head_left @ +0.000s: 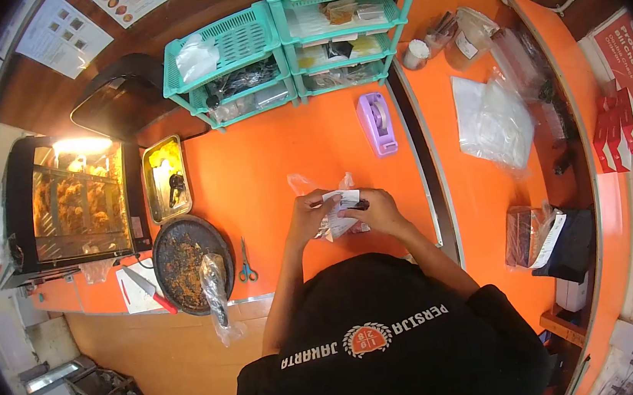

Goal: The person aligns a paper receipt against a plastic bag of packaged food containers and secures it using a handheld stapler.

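Note:
Both my hands are together over the orange counter (266, 156). My left hand (309, 215) pinches the left side of a small white printed paper slip (341, 201). On the other side, my right hand (377, 213) is closed at the slip's right edge. A small dark thing (361, 204) shows by its fingers; its kind is unclear. Beneath and behind the slip lies a clear plastic bag (300, 184), its crumpled ends sticking up. What the bag holds is mostly covered by the hands and paper.
A purple tape dispenser (377, 125) stands ahead to the right. Left are scissors (246, 263), a round dark board (171, 247), a red-handled knife (149, 288), a metal tray (150, 192) and a lit food warmer (74, 204). Green racks (282, 54) stand behind; plastic bags (493, 117) lie right.

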{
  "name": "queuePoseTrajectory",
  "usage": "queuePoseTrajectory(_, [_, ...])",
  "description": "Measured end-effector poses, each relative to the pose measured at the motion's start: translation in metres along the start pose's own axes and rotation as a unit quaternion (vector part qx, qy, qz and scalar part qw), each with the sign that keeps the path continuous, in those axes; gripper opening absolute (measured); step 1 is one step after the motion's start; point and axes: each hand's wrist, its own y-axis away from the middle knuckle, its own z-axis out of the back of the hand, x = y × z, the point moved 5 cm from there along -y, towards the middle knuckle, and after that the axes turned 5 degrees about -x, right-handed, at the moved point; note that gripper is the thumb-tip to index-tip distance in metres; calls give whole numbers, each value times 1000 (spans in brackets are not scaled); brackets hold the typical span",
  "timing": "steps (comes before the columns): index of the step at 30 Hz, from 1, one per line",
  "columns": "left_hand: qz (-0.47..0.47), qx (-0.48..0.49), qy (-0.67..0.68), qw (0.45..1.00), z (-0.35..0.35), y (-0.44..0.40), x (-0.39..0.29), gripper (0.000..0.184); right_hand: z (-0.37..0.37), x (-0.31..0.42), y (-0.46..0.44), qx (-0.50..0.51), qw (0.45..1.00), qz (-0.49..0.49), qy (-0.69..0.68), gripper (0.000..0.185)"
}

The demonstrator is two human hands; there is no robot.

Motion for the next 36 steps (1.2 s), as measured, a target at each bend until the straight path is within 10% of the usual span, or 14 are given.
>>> queuePoseTrajectory(36, [-58, -55, -18, 997, -11, 3, -6, 26, -18, -16, 12, -23, 999, 22, -7, 51])
